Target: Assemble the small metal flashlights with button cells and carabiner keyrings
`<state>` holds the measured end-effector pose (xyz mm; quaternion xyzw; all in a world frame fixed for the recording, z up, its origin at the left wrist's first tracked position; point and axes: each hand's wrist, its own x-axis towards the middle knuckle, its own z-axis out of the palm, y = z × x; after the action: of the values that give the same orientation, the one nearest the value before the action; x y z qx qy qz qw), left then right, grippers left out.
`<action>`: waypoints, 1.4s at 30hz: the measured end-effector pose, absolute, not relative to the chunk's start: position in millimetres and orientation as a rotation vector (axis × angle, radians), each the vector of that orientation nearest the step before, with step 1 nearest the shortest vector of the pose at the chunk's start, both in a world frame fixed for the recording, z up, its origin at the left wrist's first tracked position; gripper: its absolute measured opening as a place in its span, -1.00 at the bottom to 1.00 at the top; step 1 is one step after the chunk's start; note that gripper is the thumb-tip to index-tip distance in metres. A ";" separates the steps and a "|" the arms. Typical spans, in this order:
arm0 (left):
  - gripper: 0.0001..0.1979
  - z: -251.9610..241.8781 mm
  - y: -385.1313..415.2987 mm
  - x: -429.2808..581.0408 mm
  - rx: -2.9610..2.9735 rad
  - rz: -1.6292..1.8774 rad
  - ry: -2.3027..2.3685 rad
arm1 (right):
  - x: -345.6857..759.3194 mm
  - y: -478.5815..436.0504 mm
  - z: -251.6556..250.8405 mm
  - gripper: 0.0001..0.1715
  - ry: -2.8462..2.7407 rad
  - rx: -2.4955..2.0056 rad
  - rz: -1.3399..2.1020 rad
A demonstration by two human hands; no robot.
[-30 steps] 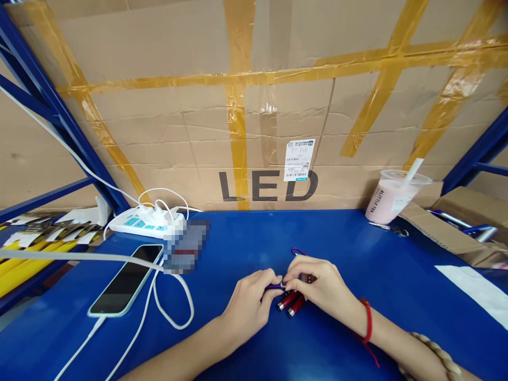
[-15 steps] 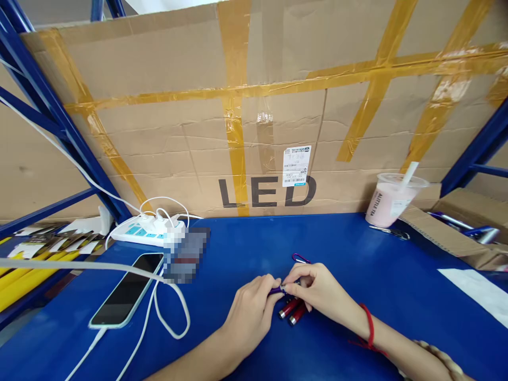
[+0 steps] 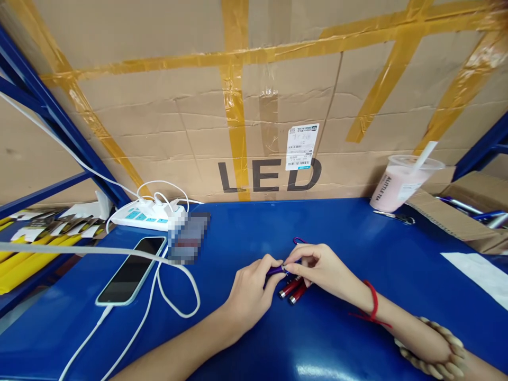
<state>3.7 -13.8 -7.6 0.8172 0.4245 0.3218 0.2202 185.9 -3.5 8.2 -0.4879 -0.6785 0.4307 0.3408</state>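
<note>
My left hand (image 3: 254, 288) is closed in a pinch on a small purple pen-shaped flashlight (image 3: 275, 270) just above the blue table (image 3: 357, 344). My right hand (image 3: 321, 267) meets it from the right, fingers pinched on the same item's end. Two small red flashlights (image 3: 292, 289) lie side by side on the table under my right hand's fingers. A purple clip loop (image 3: 298, 241) peeks out behind my right hand. My right wrist wears a red string (image 3: 373, 307) and a beaded bracelet (image 3: 432, 360).
A phone (image 3: 133, 270) on a white cable lies at the left, beside a power strip (image 3: 146, 218). A large taped cardboard box marked LED (image 3: 270, 106) stands behind. A pink drink cup (image 3: 399, 182) and an open carton (image 3: 456, 211) sit at the right. Yellow items (image 3: 27, 259) lie far left.
Both hands stay pinched together on the purple flashlight. The view has shifted a little, so hands and table sit slightly higher in the picture.
</note>
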 end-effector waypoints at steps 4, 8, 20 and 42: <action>-0.94 -5.9 -13.3 3.6 2.183 0.841 1.194 | 187.0 -4.1 10.1 -0.64 -1.770 -1.263 1.108; -0.93 -8.2 -12.2 3.4 2.077 0.841 1.168 | 186.7 -5.0 12.7 -0.62 -1.771 -1.219 1.105; -0.92 -0.7 -5.0 6.2 1.693 1.050 1.253 | 211.2 8.9 8.7 -0.80 -2.099 -1.682 -0.039; -0.79 6.2 -7.8 5.2 1.506 1.138 1.091 | 216.4 16.4 -2.2 -0.85 -2.176 -1.558 0.012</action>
<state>5.2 -7.8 6.2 0.6123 0.4437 0.4629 0.4624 216.4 16.4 -2.2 -0.5666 -0.7912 0.0044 0.2303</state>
